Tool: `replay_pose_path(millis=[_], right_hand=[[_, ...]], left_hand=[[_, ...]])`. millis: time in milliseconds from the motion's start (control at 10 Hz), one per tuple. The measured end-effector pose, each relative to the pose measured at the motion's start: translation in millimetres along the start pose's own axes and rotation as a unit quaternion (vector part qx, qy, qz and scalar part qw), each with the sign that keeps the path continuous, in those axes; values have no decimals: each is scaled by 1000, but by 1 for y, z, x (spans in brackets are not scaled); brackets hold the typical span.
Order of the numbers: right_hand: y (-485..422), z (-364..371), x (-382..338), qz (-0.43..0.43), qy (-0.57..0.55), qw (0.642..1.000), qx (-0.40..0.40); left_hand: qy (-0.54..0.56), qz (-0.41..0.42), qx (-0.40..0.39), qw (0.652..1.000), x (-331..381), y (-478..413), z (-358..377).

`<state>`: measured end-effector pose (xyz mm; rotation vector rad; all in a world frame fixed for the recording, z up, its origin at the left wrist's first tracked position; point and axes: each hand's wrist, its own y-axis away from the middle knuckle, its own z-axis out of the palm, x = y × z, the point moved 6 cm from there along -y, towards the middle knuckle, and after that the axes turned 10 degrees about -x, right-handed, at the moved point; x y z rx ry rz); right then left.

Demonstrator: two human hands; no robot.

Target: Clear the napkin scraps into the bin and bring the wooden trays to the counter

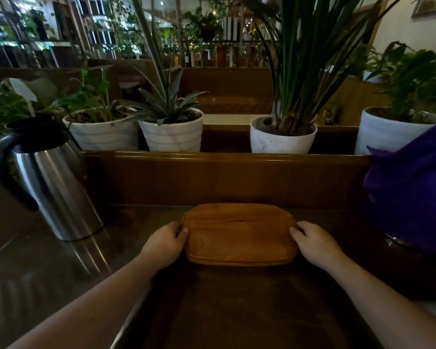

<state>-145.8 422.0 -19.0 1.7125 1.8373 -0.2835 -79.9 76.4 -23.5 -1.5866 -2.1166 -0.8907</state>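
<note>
An oblong wooden tray with rounded corners lies upside down or flat on a dark counter surface, close to a wooden back wall. A second edge line along its near side suggests a stack of two trays. My left hand grips its left end, thumb on top. At the right end my right hand holds on the same way. No napkin scraps or bin are in view.
A steel thermos jug with a black handle stands to the left. A purple cloth covers something at the right. Behind the wooden ledge stand several white plant pots.
</note>
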Motion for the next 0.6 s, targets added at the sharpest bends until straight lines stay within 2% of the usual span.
replay_pose_path(millis=[400,500,600], right_hand=[[14,-11,-5,-10,26,999,-25],[18,-13,-9,-14,78,997,-12],[20,-23,-22,-32,173,984,-6]], left_hand=[[-4,-13,-54,998,7,7,-8],[-34,16,-48,998,11,13,-12],[-124,85,4,989,29,22,-29]])
